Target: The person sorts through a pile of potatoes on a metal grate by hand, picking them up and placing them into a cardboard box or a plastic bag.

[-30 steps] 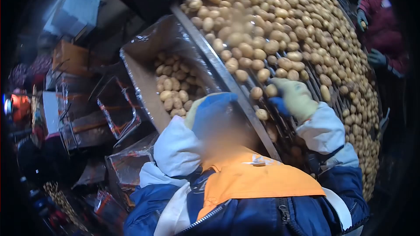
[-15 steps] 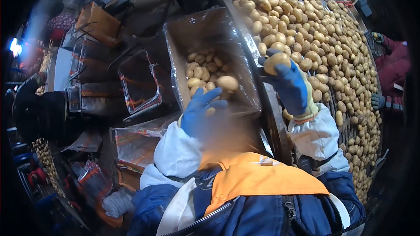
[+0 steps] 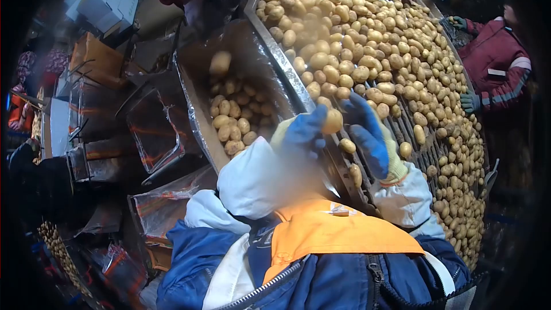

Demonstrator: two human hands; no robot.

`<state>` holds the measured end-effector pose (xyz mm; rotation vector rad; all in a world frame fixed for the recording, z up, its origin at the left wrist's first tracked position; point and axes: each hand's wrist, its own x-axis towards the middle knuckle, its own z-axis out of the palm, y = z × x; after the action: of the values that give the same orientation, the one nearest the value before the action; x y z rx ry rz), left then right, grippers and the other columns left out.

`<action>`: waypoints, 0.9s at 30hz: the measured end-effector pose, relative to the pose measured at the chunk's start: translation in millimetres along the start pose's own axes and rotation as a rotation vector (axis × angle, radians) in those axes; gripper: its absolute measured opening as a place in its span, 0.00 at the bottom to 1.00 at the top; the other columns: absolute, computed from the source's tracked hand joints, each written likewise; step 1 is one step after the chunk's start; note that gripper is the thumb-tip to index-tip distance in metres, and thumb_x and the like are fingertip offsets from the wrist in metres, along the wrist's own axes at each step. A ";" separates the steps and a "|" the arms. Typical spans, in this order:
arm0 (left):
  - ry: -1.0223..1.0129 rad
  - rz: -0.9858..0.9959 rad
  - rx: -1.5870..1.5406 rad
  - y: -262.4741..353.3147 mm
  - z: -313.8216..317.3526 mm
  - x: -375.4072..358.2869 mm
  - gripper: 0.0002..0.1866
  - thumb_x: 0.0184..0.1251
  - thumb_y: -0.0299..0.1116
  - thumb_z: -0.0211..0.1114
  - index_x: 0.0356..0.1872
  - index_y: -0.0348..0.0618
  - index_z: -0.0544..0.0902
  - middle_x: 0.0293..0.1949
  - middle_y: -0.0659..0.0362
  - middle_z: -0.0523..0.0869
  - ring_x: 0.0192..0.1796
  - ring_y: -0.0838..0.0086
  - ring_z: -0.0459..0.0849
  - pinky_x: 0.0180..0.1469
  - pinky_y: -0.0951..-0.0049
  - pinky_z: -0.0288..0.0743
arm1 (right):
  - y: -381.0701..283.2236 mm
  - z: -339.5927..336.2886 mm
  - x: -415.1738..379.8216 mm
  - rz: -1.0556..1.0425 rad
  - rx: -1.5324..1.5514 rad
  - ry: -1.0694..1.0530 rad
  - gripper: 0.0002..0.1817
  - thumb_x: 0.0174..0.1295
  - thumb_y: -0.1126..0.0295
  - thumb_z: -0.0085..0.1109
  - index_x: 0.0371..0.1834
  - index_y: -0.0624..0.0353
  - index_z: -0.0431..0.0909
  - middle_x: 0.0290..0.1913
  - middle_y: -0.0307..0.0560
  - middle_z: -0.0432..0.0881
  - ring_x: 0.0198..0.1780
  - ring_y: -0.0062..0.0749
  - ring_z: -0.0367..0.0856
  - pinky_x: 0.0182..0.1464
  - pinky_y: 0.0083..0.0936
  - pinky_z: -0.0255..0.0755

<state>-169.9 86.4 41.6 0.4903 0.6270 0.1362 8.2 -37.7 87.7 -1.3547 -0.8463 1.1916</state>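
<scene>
Both my hands wear blue-coated gloves with pale yellow cuffs. My left hand (image 3: 308, 131), at the near edge of the sorting table (image 3: 285, 70), has its fingers closed on a potato (image 3: 332, 121). To its right, my right hand (image 3: 370, 138) is held over the slats with its fingers apart and nothing in it. The plastic-lined box (image 3: 198, 116) beside the table holds several potatoes (image 3: 234, 119). A blurred potato (image 3: 220, 63) is above the far part of the box.
Many potatoes (image 3: 396, 51) cover the slatted table. Across it stands a person (image 3: 493, 51) in a dark red jacket; another person's arm (image 3: 195, 8) reaches in beyond the box. Lined crates (image 3: 155, 132) and white boxes (image 3: 109, 0) lie to the left.
My left hand has moved from the box to the table edge and taken hold of a potato. My right hand has let go of its potato. The view has shifted, showing more of the table.
</scene>
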 end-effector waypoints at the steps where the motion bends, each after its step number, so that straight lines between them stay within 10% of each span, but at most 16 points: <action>1: -0.002 0.004 0.006 1.9 8.2 6.3 0.25 0.70 0.60 0.71 0.53 0.52 0.87 0.31 0.70 0.82 0.26 0.85 0.75 0.27 0.83 0.66 | 3.7 -16.2 -6.8 -0.011 -0.036 0.075 0.34 0.77 0.73 0.56 0.83 0.62 0.55 0.76 0.51 0.68 0.76 0.33 0.67 0.77 0.32 0.61; 8: 0.251 0.695 0.955 -56.4 27.0 102.5 0.32 0.73 0.47 0.72 0.71 0.41 0.76 0.38 0.60 0.85 0.35 0.80 0.83 0.34 0.77 0.77 | 56.1 -98.9 -19.7 -0.211 -0.383 0.484 0.25 0.82 0.70 0.49 0.78 0.67 0.64 0.72 0.50 0.75 0.73 0.35 0.72 0.74 0.33 0.67; 13: 0.201 0.145 -0.315 12.3 -10.8 -18.4 0.23 0.77 0.51 0.62 0.64 0.52 0.80 0.36 0.62 0.81 0.32 0.72 0.80 0.32 0.69 0.77 | 52.0 -115.5 -28.0 -0.262 -0.567 0.511 0.26 0.82 0.67 0.48 0.78 0.67 0.64 0.71 0.52 0.75 0.71 0.34 0.75 0.71 0.31 0.70; 17: 0.467 0.559 -0.513 27.4 -86.7 -81.0 0.24 0.80 0.53 0.58 0.56 0.39 0.81 0.48 0.55 0.86 0.44 0.63 0.86 0.47 0.59 0.86 | 85.6 -111.0 -15.3 -0.152 -0.347 0.401 0.27 0.80 0.70 0.52 0.78 0.66 0.64 0.73 0.53 0.74 0.74 0.38 0.72 0.75 0.34 0.66; 19: 0.068 0.710 -0.748 33.0 -124.7 -107.9 0.25 0.81 0.52 0.57 0.55 0.36 0.80 0.51 0.49 0.85 0.48 0.57 0.86 0.54 0.51 0.85 | 78.8 -90.5 -9.2 -0.104 -0.402 0.368 0.27 0.79 0.73 0.54 0.79 0.65 0.64 0.74 0.53 0.73 0.74 0.39 0.72 0.76 0.34 0.65; 20: 0.391 0.828 -0.876 32.1 -160.1 -96.1 0.26 0.81 0.53 0.56 0.53 0.35 0.80 0.50 0.47 0.84 0.49 0.55 0.85 0.56 0.48 0.84 | 73.3 -84.7 -2.8 -0.073 -0.383 0.335 0.27 0.79 0.71 0.53 0.79 0.65 0.64 0.73 0.53 0.73 0.73 0.38 0.73 0.75 0.33 0.65; 23: -0.093 0.973 -0.802 121.0 -223.5 -92.7 0.29 0.78 0.57 0.58 0.54 0.35 0.75 0.50 0.43 0.81 0.54 0.49 0.81 0.60 0.41 0.80 | 52.6 -55.6 7.0 -0.060 -0.404 0.318 0.28 0.78 0.71 0.55 0.79 0.65 0.64 0.73 0.52 0.74 0.72 0.35 0.73 0.74 0.31 0.65; 26: 0.505 0.952 -0.613 203.6 -253.8 -64.7 0.30 0.74 0.66 0.60 0.55 0.48 0.75 0.51 0.52 0.80 0.58 0.45 0.79 0.68 0.42 0.72 | 49.5 -47.6 5.2 -0.106 -0.505 0.312 0.32 0.74 0.74 0.61 0.79 0.65 0.63 0.73 0.52 0.75 0.73 0.33 0.72 0.75 0.30 0.65; 27: 0.707 0.876 -0.364 209.4 -258.9 -59.5 0.37 0.75 0.58 0.64 0.74 0.46 0.64 0.67 0.50 0.74 0.72 0.46 0.70 0.74 0.44 0.66 | 52.3 -55.5 0.2 -0.097 -0.549 0.342 0.34 0.72 0.73 0.64 0.79 0.65 0.63 0.73 0.52 0.75 0.73 0.33 0.72 0.74 0.29 0.65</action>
<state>-366.3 357.3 -7.8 0.3245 1.0113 1.2743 54.4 -60.1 31.2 -1.8700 -1.0133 0.6381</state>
